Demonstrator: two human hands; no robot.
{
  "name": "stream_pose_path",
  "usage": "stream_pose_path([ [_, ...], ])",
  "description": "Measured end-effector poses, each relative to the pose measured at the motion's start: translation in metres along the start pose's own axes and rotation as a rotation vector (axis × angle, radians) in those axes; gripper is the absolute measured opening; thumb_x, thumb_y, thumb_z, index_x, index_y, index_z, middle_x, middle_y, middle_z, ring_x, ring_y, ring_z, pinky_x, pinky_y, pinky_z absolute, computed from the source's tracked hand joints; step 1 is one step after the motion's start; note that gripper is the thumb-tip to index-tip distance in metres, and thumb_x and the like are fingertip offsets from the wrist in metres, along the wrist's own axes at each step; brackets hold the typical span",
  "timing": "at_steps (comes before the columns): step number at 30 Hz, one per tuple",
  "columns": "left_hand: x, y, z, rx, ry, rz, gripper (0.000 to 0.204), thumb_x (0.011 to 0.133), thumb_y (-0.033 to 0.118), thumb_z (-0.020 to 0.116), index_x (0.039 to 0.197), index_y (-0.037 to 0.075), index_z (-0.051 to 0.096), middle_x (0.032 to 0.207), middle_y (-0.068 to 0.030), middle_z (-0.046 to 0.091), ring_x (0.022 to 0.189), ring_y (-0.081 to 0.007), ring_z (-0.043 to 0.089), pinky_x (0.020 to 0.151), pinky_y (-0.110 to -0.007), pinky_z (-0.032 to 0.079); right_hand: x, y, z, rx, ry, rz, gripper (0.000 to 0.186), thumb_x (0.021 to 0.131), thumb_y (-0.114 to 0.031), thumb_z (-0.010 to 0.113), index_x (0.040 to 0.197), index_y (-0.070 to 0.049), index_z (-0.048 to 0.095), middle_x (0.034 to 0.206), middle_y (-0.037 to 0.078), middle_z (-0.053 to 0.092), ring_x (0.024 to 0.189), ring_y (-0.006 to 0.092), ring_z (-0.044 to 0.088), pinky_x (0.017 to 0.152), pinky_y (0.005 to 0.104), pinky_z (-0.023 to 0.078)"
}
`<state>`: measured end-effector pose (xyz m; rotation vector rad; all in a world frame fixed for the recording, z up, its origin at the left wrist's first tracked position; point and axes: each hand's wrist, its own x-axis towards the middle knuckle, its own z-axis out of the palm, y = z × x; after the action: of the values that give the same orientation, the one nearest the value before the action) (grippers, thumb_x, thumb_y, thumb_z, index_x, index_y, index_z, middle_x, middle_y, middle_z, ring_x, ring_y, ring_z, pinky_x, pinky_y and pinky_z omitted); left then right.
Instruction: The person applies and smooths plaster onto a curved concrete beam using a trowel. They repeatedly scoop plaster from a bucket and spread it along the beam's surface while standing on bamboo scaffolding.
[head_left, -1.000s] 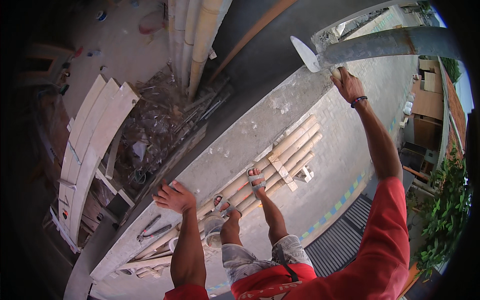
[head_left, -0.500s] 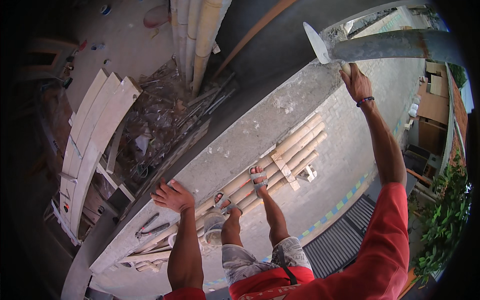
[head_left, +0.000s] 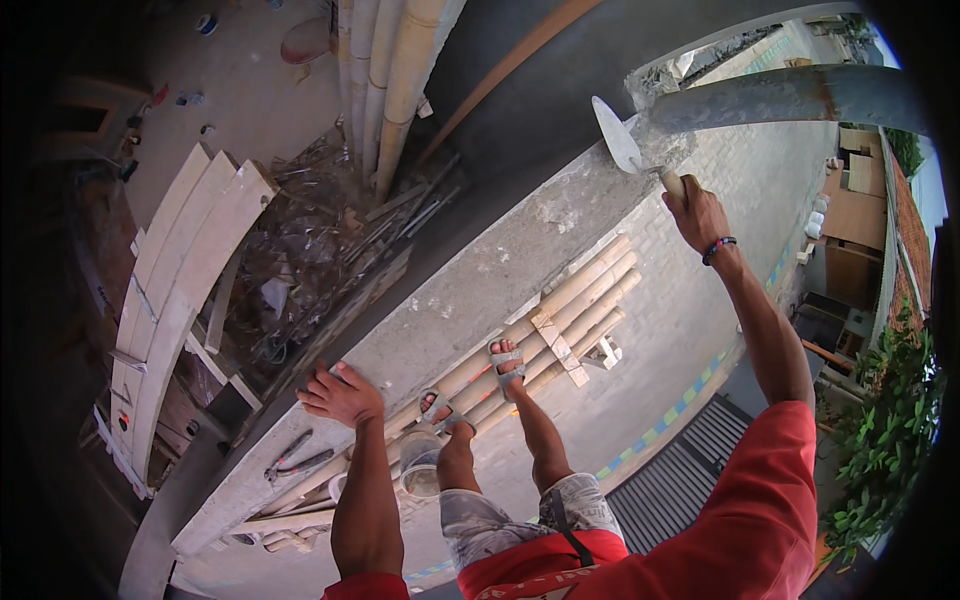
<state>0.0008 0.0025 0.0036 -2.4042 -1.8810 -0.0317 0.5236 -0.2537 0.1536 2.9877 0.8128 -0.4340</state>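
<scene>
Remote feed, my read: right hand (head_left: 698,215) clamped on the handle of the trowel (head_left: 617,137), blade at the concrete ledge's (head_left: 480,275) far end, beside the curved beam (head_left: 780,98); contact unclear. Left hand (head_left: 343,394): fingers apart, on the ledge's left edge. Risk, I'd judge: overreaching could cost footing on the bamboo poles (head_left: 590,277); a nudge could knock off the pliers (head_left: 308,463) near the near end.
</scene>
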Motion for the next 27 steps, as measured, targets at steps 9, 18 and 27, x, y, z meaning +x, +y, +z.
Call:
stream_pose_path([
  [9,0.003,0.001,-0.003,-0.013,-0.035,-0.017,0.053,0.099,0.050,0.032,0.127,0.011,0.054,0.130,-0.0141,0.049,0.129,-0.0446,0.031,0.106,-0.059,0.021,-0.017,-0.062,0.020,1.031,-0.169,0.410,0.021,0.093,-0.024,0.057,0.095,-0.005,0.049,0.070,0.003,0.051,0.050,0.0130,0.051,0.042,0.0300,0.044],
  [18,0.000,0.001,0.001,-0.042,-0.049,-0.020,0.055,0.099,0.050,0.033,0.128,0.010,0.055,0.130,-0.0150,0.049,0.130,-0.0456,0.030,0.106,-0.061,0.019,0.060,-0.127,0.041,2.099,0.325,0.511,0.021,0.092,-0.028,0.055,0.098,-0.010,0.047,0.074,0.007,0.051,0.056,0.0194,0.052,0.050,0.0370,0.047],
  [27,0.001,0.004,-0.001,-0.053,-0.068,-0.019,0.057,0.099,0.051,0.032,0.127,0.008,0.056,0.130,-0.0152,0.049,0.128,-0.0465,0.032,0.105,-0.061,0.019,0.121,-0.154,0.059,2.220,0.359,0.605,0.021,0.091,-0.028,0.056,0.092,-0.010,0.047,0.076,0.007,0.050,0.058,0.0200,0.052,0.051,0.0382,0.047],
])
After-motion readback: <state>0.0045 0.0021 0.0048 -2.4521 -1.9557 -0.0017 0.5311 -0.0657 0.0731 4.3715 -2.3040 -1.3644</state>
